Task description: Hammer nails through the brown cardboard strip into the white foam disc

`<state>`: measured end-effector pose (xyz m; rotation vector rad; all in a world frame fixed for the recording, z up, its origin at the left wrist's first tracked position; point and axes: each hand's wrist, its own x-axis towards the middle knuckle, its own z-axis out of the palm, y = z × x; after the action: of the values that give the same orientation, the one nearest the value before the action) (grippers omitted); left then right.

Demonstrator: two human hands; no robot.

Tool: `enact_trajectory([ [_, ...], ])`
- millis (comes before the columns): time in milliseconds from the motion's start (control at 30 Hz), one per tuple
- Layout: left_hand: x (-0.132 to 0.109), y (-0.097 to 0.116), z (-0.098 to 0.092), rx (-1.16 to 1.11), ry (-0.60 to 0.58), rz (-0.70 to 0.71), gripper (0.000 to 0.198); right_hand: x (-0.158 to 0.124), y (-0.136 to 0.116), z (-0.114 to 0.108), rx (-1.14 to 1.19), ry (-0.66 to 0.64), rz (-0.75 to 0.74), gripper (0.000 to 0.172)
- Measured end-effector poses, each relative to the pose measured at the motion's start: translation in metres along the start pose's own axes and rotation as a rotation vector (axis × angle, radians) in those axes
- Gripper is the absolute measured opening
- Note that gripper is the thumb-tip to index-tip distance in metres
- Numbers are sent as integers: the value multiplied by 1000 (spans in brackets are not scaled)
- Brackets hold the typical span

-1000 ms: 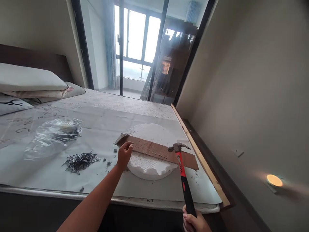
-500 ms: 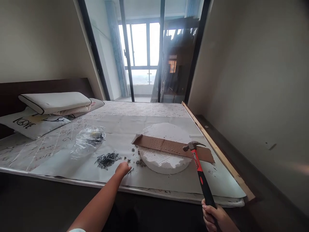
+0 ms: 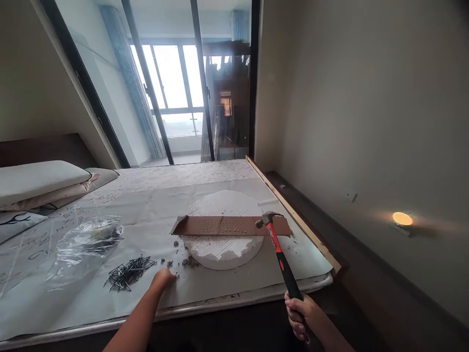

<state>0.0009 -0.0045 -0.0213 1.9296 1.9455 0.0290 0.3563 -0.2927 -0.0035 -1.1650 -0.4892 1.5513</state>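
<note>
My right hand is wrapped round the black grip of a claw hammer, whose head overlaps the right part of a brown strip in view. Rows of small holes or dots mark the strip, which lies across a round white foam disc. My left hand is closed low over the grey sheet, right of a pile of dark nails. A tiny nail-like tip shows at its fingertips. Small grey crumbs lie between that hand and the disc.
A crumpled clear plastic bag lies behind the nails at the left. Pillows are stacked near the headboard. A wooden rail runs along the bed's right side, and a lit lamp is on the right wall.
The view has turned to the right, so the bed and its objects appear farther left. My right hand still holds the hammer; my left hand stays low beside the crumbs.
</note>
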Motion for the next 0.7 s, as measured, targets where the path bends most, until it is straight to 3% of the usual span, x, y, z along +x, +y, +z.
enact_trajectory([
  [100,-5,14,-11,-2,-8,-14,21,-2,-7,1,-21,6,15,27],
  [167,-12,34,-15,-171,-36,24,22,-3,-10,1,-50,5,20,26],
  [300,-35,93,-8,-665,-177,260,35,-2,-11,3,-59,14,22,22],
  [467,-60,171,7,-880,-210,470,37,-2,-17,11,-30,24,39,18],
  [567,-63,205,12,-827,-124,546,33,-4,-22,14,-29,28,72,16],
  [700,-55,239,18,-679,124,599,26,-6,-26,14,-39,71,114,16],
])
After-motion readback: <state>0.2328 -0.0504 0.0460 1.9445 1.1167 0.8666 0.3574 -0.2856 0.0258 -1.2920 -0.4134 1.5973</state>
